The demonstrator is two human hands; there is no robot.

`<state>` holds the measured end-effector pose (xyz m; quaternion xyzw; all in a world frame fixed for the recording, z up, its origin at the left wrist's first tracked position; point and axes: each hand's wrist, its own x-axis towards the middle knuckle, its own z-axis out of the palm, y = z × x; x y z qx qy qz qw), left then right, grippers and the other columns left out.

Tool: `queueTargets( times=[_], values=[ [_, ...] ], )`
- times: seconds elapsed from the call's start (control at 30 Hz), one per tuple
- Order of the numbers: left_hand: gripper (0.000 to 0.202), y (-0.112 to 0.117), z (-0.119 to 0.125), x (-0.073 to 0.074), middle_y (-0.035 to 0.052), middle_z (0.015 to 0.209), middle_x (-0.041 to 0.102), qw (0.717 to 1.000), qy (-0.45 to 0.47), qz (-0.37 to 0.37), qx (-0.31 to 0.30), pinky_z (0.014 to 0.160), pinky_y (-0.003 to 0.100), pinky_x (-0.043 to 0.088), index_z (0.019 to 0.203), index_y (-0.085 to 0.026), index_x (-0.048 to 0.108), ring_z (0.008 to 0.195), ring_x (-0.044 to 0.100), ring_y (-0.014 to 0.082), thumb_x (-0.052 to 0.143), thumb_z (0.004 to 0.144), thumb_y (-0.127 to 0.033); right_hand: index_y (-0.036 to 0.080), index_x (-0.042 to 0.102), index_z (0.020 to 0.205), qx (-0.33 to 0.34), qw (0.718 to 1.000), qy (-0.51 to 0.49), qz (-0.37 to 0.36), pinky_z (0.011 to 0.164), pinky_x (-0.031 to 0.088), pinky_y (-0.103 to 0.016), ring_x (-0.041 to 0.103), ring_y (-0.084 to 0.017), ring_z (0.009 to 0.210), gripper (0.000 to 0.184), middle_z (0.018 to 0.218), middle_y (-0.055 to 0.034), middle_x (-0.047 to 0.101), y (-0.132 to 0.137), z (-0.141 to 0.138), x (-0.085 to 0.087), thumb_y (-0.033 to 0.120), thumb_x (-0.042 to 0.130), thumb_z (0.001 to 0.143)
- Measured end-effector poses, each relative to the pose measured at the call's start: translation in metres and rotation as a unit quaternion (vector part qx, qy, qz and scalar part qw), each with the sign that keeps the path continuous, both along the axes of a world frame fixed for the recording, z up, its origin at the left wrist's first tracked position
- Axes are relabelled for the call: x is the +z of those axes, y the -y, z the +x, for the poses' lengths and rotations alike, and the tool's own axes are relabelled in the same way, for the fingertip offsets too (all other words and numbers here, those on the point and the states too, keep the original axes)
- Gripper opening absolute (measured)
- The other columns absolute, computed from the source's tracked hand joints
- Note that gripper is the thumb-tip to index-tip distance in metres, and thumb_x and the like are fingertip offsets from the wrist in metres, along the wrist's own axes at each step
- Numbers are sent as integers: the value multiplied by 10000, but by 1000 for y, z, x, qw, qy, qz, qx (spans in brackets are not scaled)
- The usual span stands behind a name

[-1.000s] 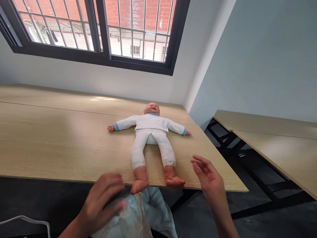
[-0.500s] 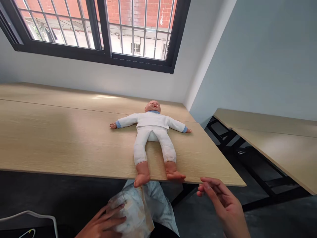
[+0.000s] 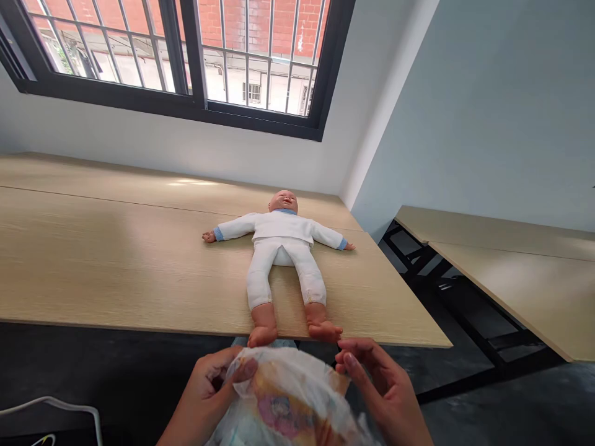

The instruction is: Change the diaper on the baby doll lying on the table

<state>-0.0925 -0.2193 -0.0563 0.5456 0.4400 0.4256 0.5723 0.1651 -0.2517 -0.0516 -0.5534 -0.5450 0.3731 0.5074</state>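
A baby doll in white clothes lies on its back on the wooden table, arms spread, bare feet at the near edge. Just below that edge I hold a white diaper with a coloured print. My left hand pinches its left side. My right hand grips its right side, fingers curled, just under the doll's right-hand foot.
A second wooden table stands to the right across a gap with a dark floor and black frame bars. A barred window is above the table. A white wire shows at bottom left.
My left hand lifted the diaper up from my lap. My right hand came in from the right and closed on the diaper's other side. The doll has not moved.
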Motion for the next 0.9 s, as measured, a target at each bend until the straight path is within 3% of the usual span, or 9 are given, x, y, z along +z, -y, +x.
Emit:
queueTargets(
  times=[0.13,0.27,0.37,0.47,0.53,0.63,0.67,0.77,0.9],
  values=[
    [370,-3,11,11,32,654,646,992,98,-28,72,551,218,490,822,-152,746,615,575,162,775,708,-502,243,675,985,71,991,40,107,848,545,-248,649,-199,994,166,1016,-52,670,1,-12,10,370,585,926],
    [329,-8,11,10,27,656,663,985,120,-27,120,525,201,479,865,-158,757,596,591,158,821,678,-420,300,630,1179,26,963,135,232,946,520,-282,601,-212,1128,281,1188,-52,611,1,-23,13,318,642,898],
    [333,-10,11,10,17,649,667,984,136,-35,111,540,212,498,913,-173,759,580,596,156,812,695,-419,307,626,1223,-21,937,217,272,1005,485,-348,540,-246,1203,314,1270,-69,550,1,-28,5,385,617,919],
    [324,-9,11,13,27,679,686,987,131,-35,87,568,217,513,889,-170,762,620,622,167,791,718,-444,283,650,1169,-44,926,256,273,996,468,-439,505,-299,1212,407,1247,-95,541,1,-33,-2,579,491,940],
    [326,-7,13,15,37,700,697,989,122,-42,66,571,216,512,860,-159,762,626,623,166,783,726,-456,264,657,1121,-57,916,286,275,975,468,-456,511,-311,1184,419,1214,-104,548,1,-38,-5,603,529,912],
    [354,-5,19,15,45,709,703,991,115,-65,35,561,214,501,841,-145,757,618,612,162,792,710,-471,259,663,1018,-78,893,322,305,973,466,-437,531,-289,1157,140,1204,-92,553,2,-44,-7,313,667,889],
    [372,-5,21,13,49,715,705,990,114,-75,25,558,212,495,837,-140,755,624,611,163,794,703,-485,262,660,1000,-83,888,322,316,966,471,-421,547,-273,1138,129,1189,-85,565,2,-45,-8,206,656,884],
    [478,-5,26,4,65,747,713,987,120,-105,-2,590,218,498,820,-132,758,663,629,174,779,672,-586,262,622,1031,-62,904,263,331,874,521,-345,626,-214,1002,232,1062,-62,637,1,-48,-15,83,572,894],
    [623,-4,23,-17,100,884,738,987,113,-115,-10,751,300,545,911,-160,770,836,681,241,693,665,-727,281,575,1063,23,939,131,318,798,564,-302,692,-189,901,226,1002,-25,709,3,-53,-24,118,508,922]
  ],
)
